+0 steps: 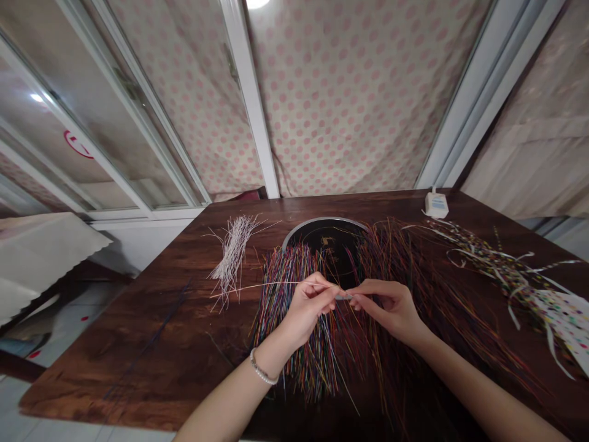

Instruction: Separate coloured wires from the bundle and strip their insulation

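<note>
My left hand (pixel 314 304) pinches a thin, pale strand (pixel 271 283) that runs out to the left. Close beside it, my right hand (pixel 389 305) has thumb and forefinger pressed together near the same strand's end; the fingertips almost meet. Under my left hand lies a thick bundle of multicoloured thin strands (pixel 280 294). A looser heap of dark reddish and orange strands (pixel 427 294) spreads beneath and beyond my right hand. Behind both hands is a round black tray (pixel 308 232) with a silver rim, partly covered by strands.
A bunch of white strands (pixel 237 245) lies left on the dark wooden table (pixel 151 331). At the right are dotted ribbon strips (pixel 506 264) and a small white box (pixel 436 204). Polka-dot curtains (pixel 350 104) hang behind; a cloth-covered table (pixel 41 258) stands left.
</note>
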A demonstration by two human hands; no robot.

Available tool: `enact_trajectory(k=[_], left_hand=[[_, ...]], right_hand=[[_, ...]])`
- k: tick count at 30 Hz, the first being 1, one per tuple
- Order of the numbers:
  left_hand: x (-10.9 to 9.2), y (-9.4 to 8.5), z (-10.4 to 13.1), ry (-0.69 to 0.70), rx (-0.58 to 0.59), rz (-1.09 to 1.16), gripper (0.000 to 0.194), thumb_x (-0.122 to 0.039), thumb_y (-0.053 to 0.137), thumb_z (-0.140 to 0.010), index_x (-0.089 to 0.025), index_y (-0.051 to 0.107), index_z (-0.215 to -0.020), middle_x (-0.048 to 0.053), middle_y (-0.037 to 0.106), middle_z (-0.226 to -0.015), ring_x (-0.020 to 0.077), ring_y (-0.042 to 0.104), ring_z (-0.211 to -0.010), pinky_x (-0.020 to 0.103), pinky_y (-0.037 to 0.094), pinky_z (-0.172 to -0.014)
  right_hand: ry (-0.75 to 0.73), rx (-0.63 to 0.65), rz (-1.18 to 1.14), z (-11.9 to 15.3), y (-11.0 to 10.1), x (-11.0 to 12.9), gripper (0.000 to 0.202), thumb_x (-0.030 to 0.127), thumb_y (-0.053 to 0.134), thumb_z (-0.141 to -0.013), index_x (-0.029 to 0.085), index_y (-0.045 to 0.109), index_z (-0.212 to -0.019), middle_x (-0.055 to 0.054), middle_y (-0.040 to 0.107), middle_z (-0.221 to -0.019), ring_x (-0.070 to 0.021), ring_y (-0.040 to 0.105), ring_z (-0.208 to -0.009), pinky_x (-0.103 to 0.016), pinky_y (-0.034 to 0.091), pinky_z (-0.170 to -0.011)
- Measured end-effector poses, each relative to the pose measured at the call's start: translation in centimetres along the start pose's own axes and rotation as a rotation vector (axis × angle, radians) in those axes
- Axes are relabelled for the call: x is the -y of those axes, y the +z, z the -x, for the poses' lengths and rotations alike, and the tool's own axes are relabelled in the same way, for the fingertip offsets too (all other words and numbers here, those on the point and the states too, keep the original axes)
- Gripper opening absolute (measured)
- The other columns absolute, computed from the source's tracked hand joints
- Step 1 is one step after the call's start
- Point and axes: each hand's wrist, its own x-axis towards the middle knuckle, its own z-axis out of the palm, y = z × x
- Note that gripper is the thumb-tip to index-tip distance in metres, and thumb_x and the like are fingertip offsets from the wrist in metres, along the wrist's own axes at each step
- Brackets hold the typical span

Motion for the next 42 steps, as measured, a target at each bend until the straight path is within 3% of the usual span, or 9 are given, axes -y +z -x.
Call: enact_trajectory(k=[11, 19, 24, 32, 37, 42], left_hand=[[-0.1, 0.0, 0.0, -0.012, 0.022, 0.026, 0.021, -0.027, 0.065, -0.068, -0.014, 0.048, -0.066, 0.003, 0.063, -0.069, 0.0037, 0.041, -0.049, 0.018, 0.026, -0.047], [-0.1, 0.0, 0.2, -0.062, 0.086, 0.041, 0.017, -0.024, 0.064, -0.07, -0.013, 0.052, -0.068, 0.006, 0.065, -0.076, 0.0055, 0.051, -0.058, 0.017, 0.032, -0.051], [-0.1, 0.0, 0.2, -0.064, 0.092, 0.034, 0.019, -0.03, 0.062, -0.072, -0.013, 0.052, -0.069, 0.007, 0.065, -0.077, 0.0073, 0.053, -0.059, 0.018, 0.034, -0.051], [-0.2, -0.6, -0.1, 0.092, 0.058, -0.161, 0.025, -0.035, 0.053, -0.078, -0.013, 0.055, -0.067, 0.005, 0.061, -0.069, 0.0087, 0.049, -0.054, 0.023, 0.036, -0.054], [-0.3, -0.2, 0.2, 0.258, -0.051, -0.33, 0.025, -0.034, 0.049, -0.081, -0.015, 0.058, -0.069, 0.001, 0.056, -0.061, 0.009, 0.046, -0.054, 0.024, 0.036, -0.058], [-0.6, 0.0, 0.1, 0.31, -0.146, -0.443, 0.024, -0.033, 0.05, -0.08, -0.015, 0.057, -0.066, 0.001, 0.057, -0.065, 0.0097, 0.047, -0.055, 0.024, 0.037, -0.058]], right_hand=[[0.012, -0.011, 0.048, 0.0, 0.1, 0.1, 0.018, 0.019, 0.053, -0.079, 0.021, 0.067, -0.09, -0.002, 0.064, -0.067, -0.0121, 0.059, -0.06, -0.025, 0.046, -0.057], [-0.069, -0.106, 0.243, 0.2, 0.6, -0.1, 0.016, 0.02, 0.053, -0.078, 0.02, 0.065, -0.088, -0.002, 0.065, -0.071, -0.0132, 0.06, -0.065, -0.025, 0.047, -0.061], [0.031, -0.152, 0.221, 0.4, 0.7, -0.4, 0.011, 0.022, 0.054, -0.078, 0.021, 0.064, -0.084, -0.002, 0.064, -0.07, -0.0139, 0.06, -0.062, -0.025, 0.047, -0.059], [0.179, -0.258, 0.053, 0.4, 0.7, -1.3, 0.012, 0.027, 0.057, -0.077, 0.018, 0.064, -0.082, -0.002, 0.062, -0.064, -0.0133, 0.058, -0.057, -0.026, 0.047, -0.055], [0.285, -0.189, 0.004, 0.2, 1.4, -1.3, 0.014, 0.029, 0.058, -0.075, 0.016, 0.064, -0.074, -0.001, 0.06, -0.057, -0.0123, 0.055, -0.052, -0.024, 0.045, -0.051], [0.196, -0.15, 0.125, 0.7, 2.2, -0.8, 0.014, 0.028, 0.056, -0.077, 0.018, 0.066, -0.075, -0.003, 0.063, -0.063, -0.0144, 0.058, -0.058, -0.026, 0.046, -0.054]])
